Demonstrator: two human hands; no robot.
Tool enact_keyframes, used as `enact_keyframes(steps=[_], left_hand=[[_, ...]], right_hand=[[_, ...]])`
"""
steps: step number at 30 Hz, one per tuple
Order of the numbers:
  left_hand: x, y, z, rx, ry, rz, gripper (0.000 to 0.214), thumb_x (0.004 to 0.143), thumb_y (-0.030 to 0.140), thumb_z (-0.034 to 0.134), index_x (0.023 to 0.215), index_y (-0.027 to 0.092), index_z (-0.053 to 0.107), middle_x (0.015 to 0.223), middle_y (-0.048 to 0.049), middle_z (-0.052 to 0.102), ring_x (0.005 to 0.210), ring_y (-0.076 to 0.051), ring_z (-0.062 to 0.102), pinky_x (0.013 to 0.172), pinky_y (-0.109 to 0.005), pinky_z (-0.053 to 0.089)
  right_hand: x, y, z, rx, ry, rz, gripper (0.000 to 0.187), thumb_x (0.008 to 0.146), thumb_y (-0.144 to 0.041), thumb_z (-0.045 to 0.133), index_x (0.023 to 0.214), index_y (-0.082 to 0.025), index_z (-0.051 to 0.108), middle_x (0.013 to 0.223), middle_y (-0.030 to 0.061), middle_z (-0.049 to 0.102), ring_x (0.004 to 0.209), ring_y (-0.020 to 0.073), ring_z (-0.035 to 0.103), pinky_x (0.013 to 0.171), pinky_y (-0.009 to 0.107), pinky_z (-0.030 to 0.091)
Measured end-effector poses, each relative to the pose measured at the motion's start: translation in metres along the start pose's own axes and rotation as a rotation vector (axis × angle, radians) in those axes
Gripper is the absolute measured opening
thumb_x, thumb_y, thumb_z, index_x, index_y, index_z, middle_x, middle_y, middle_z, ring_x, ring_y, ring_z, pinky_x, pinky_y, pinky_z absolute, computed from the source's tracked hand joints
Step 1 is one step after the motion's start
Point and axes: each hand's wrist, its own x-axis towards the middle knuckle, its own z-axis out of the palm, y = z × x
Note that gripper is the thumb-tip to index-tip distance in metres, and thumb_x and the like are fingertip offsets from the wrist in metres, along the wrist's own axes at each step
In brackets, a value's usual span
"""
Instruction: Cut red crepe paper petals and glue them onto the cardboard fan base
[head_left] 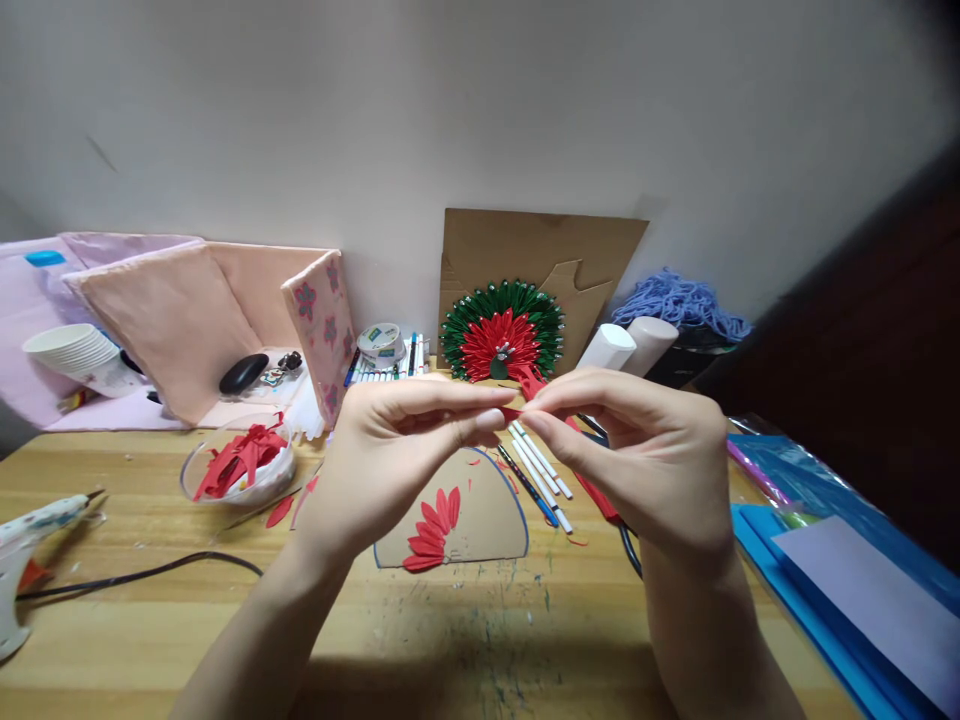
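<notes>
Both my hands are raised over the wooden desk (450, 640), fingertips meeting on a small red paper piece (511, 411). My left hand (397, 440) pinches its left end with thumb and forefinger. My right hand (637, 450) pinches the right end. Below them lies a half-round cardboard piece (487, 520) edged in blue, with several red paper petals (435, 525) stuck at its lower left. Behind, a finished fan of green and red petals (501, 338) leans against a cardboard sheet (540, 250).
A clear bowl of red paper scraps (240, 462) sits left of centre. A glue gun (30, 560) with its black cord (150, 572) lies at far left. Pens (540, 470), a tape roll (380, 342), paper cups (71, 352), blue yarn (679, 300) and blue sheets (825, 570) surround the work.
</notes>
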Motion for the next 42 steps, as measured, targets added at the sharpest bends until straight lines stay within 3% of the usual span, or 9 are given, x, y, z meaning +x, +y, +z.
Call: enact_keyframes(steps=[8,22,25,32,42], left_hand=[[-0.0047,-0.0023,0.0015,0.336,0.090,0.316,0.026,0.081,0.018,0.063,0.103,0.030,0.069,0.084,-0.0014,0.071,0.075,-0.014,0.065,0.067,-0.026,0.053],[-0.0027,-0.0005,0.0021,0.475,0.147,0.430,0.018,0.081,0.013,0.061,0.087,0.026,0.071,0.081,-0.0003,0.071,0.075,-0.014,0.065,0.072,-0.026,0.052],[-0.0029,0.0008,0.0029,0.400,0.135,0.362,0.015,0.080,0.015,0.063,0.087,0.025,0.071,0.082,-0.0009,0.072,0.075,-0.015,0.065,0.072,-0.027,0.053],[-0.0005,0.0005,0.0082,0.032,0.085,0.046,0.024,0.073,0.024,0.071,0.097,0.019,0.069,0.082,-0.0038,0.072,0.074,-0.016,0.068,0.069,-0.026,0.058],[0.0029,-0.0011,0.0063,-0.015,0.096,-0.007,0.022,0.076,0.026,0.069,0.096,0.018,0.066,0.081,-0.0030,0.070,0.074,-0.014,0.067,0.069,-0.022,0.057]], right_hand=[[0.0000,-0.0005,0.0003,-0.039,0.065,-0.012,0.004,0.073,-0.016,0.071,0.073,-0.020,0.069,0.068,0.0006,0.068,0.062,0.0139,0.062,0.058,0.027,0.054],[0.0000,-0.0008,0.0020,-0.036,0.056,-0.051,0.008,0.073,-0.014,0.071,0.074,-0.022,0.070,0.068,0.0000,0.069,0.061,0.0143,0.063,0.059,0.028,0.054],[0.0003,-0.0004,0.0018,-0.069,0.057,-0.121,0.013,0.072,-0.012,0.070,0.077,-0.023,0.070,0.071,0.0000,0.070,0.063,0.0154,0.064,0.061,0.029,0.055],[-0.0013,0.0031,0.0015,-0.231,0.074,-0.284,0.021,0.074,-0.013,0.069,0.088,-0.029,0.070,0.078,0.0002,0.072,0.070,0.0183,0.067,0.064,0.032,0.057],[-0.0022,0.0069,0.0058,-0.288,0.052,-0.309,0.023,0.072,-0.009,0.069,0.087,-0.026,0.068,0.078,0.0014,0.072,0.072,0.0178,0.066,0.066,0.031,0.055]])
